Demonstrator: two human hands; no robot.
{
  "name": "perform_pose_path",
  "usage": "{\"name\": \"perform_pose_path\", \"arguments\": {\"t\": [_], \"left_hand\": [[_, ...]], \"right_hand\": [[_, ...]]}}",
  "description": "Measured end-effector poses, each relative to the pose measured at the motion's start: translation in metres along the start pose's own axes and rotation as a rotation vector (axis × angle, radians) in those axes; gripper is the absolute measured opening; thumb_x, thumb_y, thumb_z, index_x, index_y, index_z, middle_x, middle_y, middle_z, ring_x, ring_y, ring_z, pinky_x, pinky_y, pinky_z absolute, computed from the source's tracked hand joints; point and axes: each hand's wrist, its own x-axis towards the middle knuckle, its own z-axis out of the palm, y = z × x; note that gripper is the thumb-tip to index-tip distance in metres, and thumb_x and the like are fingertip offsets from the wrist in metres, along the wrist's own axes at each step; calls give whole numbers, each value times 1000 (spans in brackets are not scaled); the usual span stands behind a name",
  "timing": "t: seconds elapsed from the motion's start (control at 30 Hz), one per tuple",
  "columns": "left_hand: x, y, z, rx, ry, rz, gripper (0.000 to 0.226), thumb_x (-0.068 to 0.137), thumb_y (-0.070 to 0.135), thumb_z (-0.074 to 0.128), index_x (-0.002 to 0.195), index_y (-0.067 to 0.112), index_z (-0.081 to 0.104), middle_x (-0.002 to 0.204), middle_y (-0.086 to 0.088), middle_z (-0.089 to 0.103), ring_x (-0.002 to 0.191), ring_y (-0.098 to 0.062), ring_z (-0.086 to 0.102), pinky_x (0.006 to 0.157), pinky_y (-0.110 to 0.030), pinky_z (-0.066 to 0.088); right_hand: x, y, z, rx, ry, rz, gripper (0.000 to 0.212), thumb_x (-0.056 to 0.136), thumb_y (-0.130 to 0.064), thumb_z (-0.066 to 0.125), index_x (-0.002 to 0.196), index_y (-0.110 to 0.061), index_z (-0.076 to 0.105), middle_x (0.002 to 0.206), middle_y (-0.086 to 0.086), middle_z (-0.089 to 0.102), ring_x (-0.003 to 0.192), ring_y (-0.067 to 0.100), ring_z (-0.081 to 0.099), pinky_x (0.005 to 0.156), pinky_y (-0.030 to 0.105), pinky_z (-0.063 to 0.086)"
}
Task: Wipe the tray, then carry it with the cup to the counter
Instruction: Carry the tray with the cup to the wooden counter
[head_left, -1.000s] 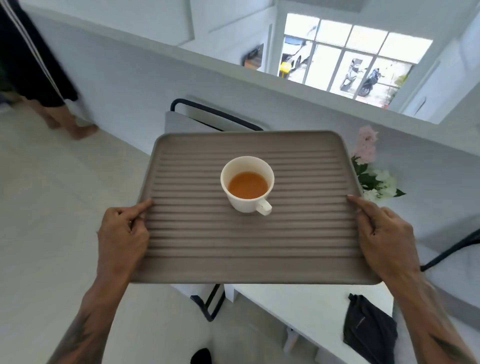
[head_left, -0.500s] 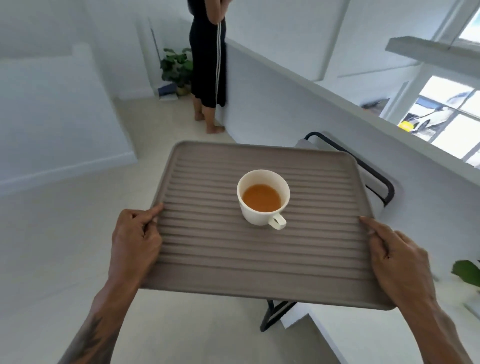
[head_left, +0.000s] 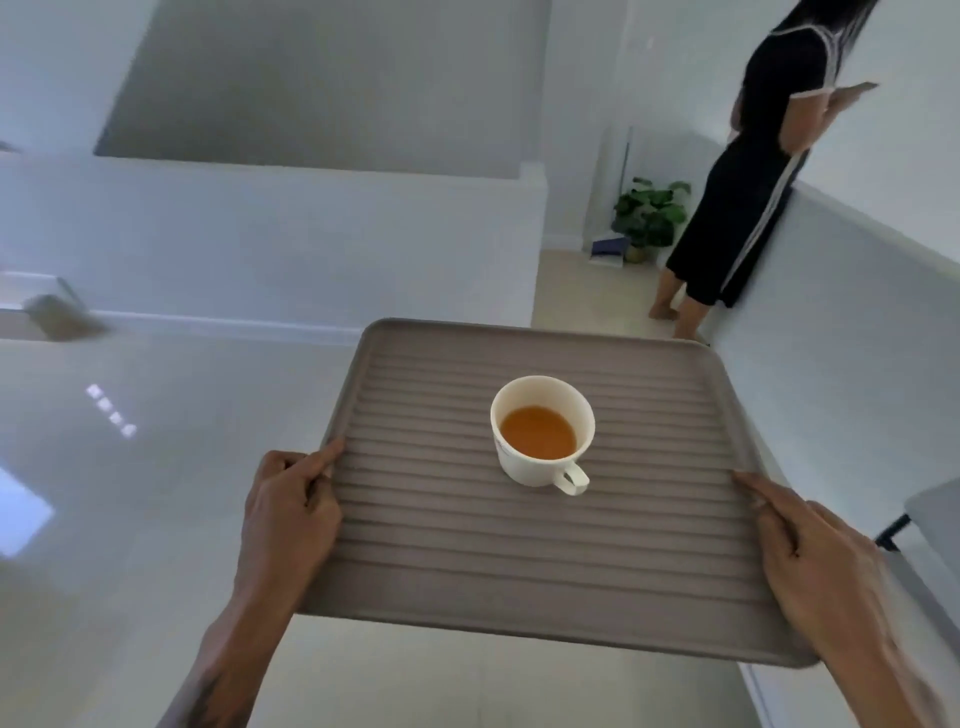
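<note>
While your left hand (head_left: 291, 512) and right hand (head_left: 815, 556) grip the tray (head_left: 519, 561) edges, the cup (head_left: 540, 434) stands centred, upright.

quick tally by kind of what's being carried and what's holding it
trays: 1, ribbed grey-brown tray
cups: 1, white cup of orange-brown drink, standing on the tray
hands gripping the tray: 2, left hand and right hand
total: 4

tray (head_left: 519, 561): matt, ribbed, perhaps plastic | cup (head_left: 524, 467): glossy white ceramic | floor (head_left: 130, 493): glossy
</note>
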Motion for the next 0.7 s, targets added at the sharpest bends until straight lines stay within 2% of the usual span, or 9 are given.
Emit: {"name": "perform_pose_path", "arguments": {"t": [0.07,0.2,0.43,0.7], "left_hand": [[13,-29,-33,14,78,-71,44,93,1,48,127,21,68,103,-1,54,92,-14,53,88,-23,36],[29,-84,-92,50,230,-197,42,93,1,48,126,19,68,103,-4,55,92,-18,55,87,-25,38],[39,-158,-170,69,519,-449,45,91,-2,47,123,19,70,102,0,56,94,-19,56,87,-25,38],[29,-229,-257,172,764,-686,41,95,4,46,128,18,66,96,-1,51,88,-21,53,78,-25,37]], "right_hand": [[16,-43,32,22,-50,-75,35,94,-9,55,122,-26,68,79,12,64,72,32,57,72,36,44],[48,-128,95,85,-130,-248,33,92,-8,58,119,-23,69,73,11,62,65,26,49,71,40,49],[90,-274,212,196,-316,-573,33,94,-10,56,120,-24,69,72,7,64,68,28,55,71,36,44],[78,-461,315,322,-552,-899,32,96,-14,53,122,-27,68,76,12,66,70,29,57,71,33,42]]}}
